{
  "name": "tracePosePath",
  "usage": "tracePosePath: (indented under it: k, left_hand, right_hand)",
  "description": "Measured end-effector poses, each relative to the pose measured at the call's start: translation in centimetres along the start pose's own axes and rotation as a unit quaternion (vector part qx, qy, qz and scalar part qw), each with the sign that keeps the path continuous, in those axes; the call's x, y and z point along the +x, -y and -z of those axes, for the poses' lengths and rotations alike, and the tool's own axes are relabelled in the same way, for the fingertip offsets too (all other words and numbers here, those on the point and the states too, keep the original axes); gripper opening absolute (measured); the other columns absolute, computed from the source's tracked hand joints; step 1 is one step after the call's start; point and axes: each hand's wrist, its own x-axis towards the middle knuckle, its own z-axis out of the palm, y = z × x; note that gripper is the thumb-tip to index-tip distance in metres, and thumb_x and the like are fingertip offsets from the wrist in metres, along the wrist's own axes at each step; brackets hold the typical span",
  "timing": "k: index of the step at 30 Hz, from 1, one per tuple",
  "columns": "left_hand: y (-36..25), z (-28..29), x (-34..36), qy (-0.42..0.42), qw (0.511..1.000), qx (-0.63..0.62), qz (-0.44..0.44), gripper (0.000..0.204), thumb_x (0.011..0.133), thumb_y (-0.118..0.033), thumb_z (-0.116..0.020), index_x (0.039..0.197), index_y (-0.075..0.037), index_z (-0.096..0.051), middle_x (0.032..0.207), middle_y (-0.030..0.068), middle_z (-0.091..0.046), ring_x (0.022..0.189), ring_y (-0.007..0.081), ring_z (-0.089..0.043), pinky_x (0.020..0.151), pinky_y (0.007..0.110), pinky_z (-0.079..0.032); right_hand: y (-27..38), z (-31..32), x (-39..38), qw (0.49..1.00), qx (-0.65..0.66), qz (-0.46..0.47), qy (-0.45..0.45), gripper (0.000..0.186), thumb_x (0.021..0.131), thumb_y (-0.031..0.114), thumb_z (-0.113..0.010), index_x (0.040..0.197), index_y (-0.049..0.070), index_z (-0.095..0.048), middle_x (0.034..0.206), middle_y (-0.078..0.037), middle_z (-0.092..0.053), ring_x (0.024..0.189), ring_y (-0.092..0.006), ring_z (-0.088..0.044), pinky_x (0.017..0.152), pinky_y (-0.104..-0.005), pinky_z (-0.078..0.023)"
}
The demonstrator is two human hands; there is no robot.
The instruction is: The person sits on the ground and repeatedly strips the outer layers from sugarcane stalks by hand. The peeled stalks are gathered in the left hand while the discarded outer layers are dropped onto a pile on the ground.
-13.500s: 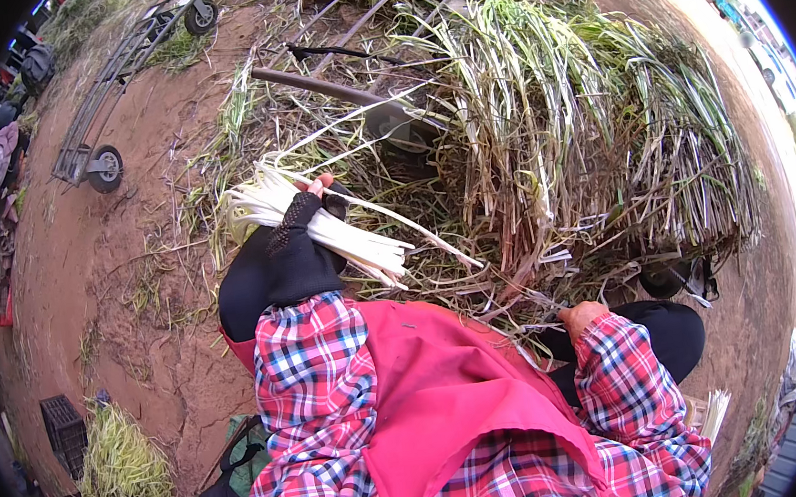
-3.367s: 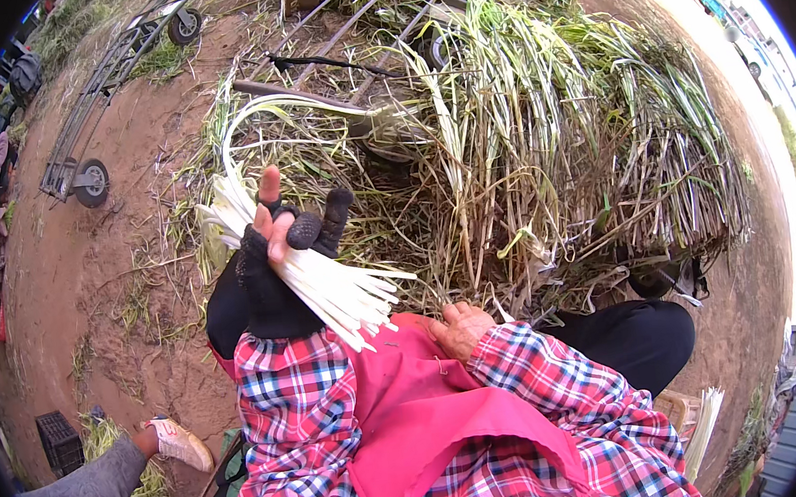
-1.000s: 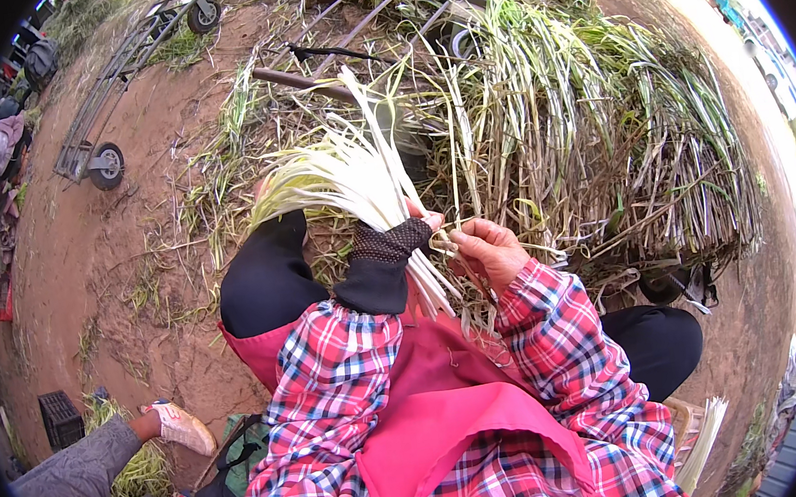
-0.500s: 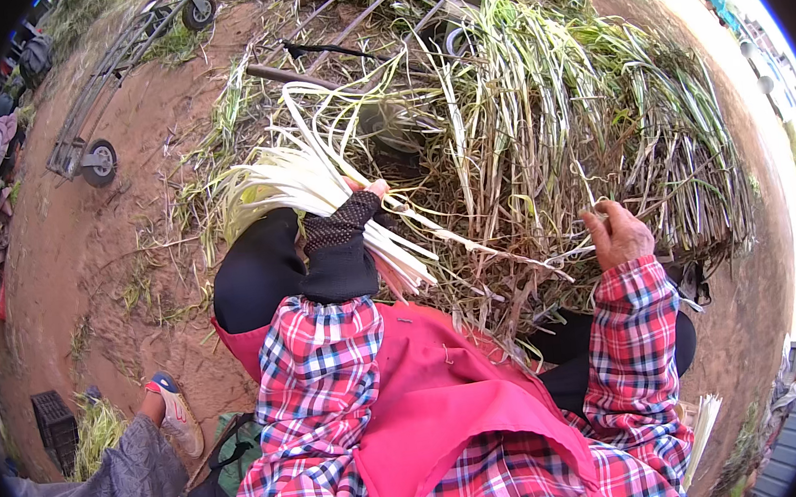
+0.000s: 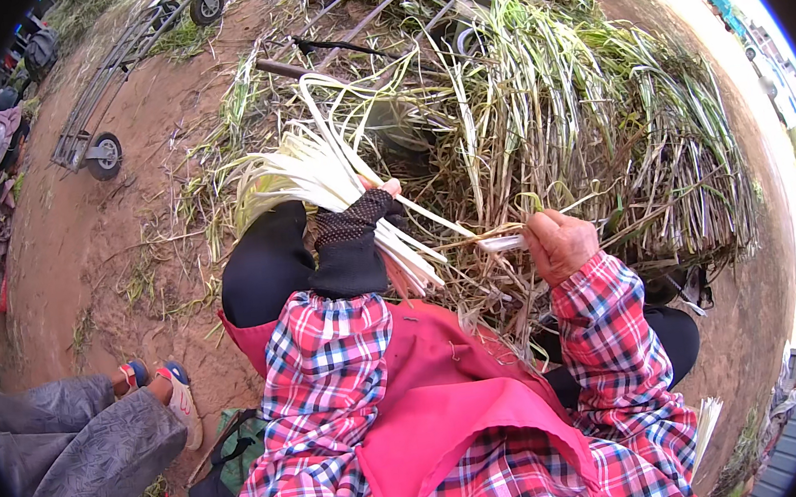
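My left hand, in a black dotted glove with bare fingertips, is closed around a bundle of long white stalks that look like leek or garlic greens. Their pale ends fan out to the left, and the other ends point down toward my pink apron. One longer stalk slants from the bundle toward my right hand. That hand is bare, its fingers pinched on the white end of the stalk and some thin yellowish leaves. Exactly which strands lie between the fingertips is partly hidden.
A big heap of green and dry leafy stalks lies ahead and to the right, over metal bars. A wheeled hand cart stands far left on reddish soil. At lower left are another person's legs. More white stalks show at lower right.
My right hand has moved left, toward the bundle, and now pinches the long stalk's end. The left hand keeps its hold. The other person's legs have shifted, with both feet showing.
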Motion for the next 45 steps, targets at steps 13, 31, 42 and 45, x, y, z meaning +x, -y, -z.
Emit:
tracePosePath:
  k: [13,31,42,45]
  left_hand:
    - [-1.5,0.0,-0.7,-0.043,0.997,-0.024,0.063,0.025,0.071,-0.01,-0.067,0.087,-0.007,-0.048,0.068,0.0053,-0.054,0.055,0.0135,-0.05,0.047,0.023,-0.042]
    - [-2.3,1.4,0.9,-0.049,0.992,-0.119,0.02,0.025,0.077,-0.01,-0.06,0.095,-0.01,-0.044,0.098,0.0144,-0.057,0.077,0.0169,-0.059,0.049,0.023,-0.047]
    - [2.1,-6.1,-8.3,0.141,0.981,-0.056,0.124,0.02,0.078,-0.009,-0.056,0.095,-0.005,-0.045,0.07,0.0083,-0.055,0.057,0.0147,-0.052,0.047,0.023,-0.044]
    - [1.1,-7.0,-8.5,0.157,0.978,-0.07,0.117,0.016,0.079,-0.01,-0.055,0.091,-0.006,-0.045,0.061,0.0044,-0.05,0.052,0.0143,-0.048,0.046,0.024,-0.042]
  right_hand:
    - [-8.6,7.0,-5.9,0.959,-0.103,-0.263,-0.031,0.046,0.077,0.025,-0.061,0.118,0.015,-0.045,0.087,-0.015,-0.06,0.079,-0.0266,-0.059,0.066,-0.0379,-0.047]
    - [-2.7,2.1,-6.1,0.731,0.596,-0.318,-0.093,0.019,0.088,0.02,-0.046,0.079,0.004,-0.052,0.049,0.005,-0.039,0.04,-0.0019,-0.03,0.038,-0.0174,-0.022]
    - [6.8,-0.9,-3.7,0.938,0.315,-0.134,-0.048,0.011,0.076,0.014,-0.052,0.078,0.004,-0.048,0.063,-0.016,-0.053,0.06,-0.0351,-0.054,0.053,-0.041,-0.043]
    - [6.6,0.6,-5.0,0.95,0.282,-0.112,-0.077,0.008,0.076,0.009,-0.055,0.078,0.002,-0.051,0.055,-0.014,-0.051,0.048,-0.029,-0.054,0.044,-0.0348,-0.042]
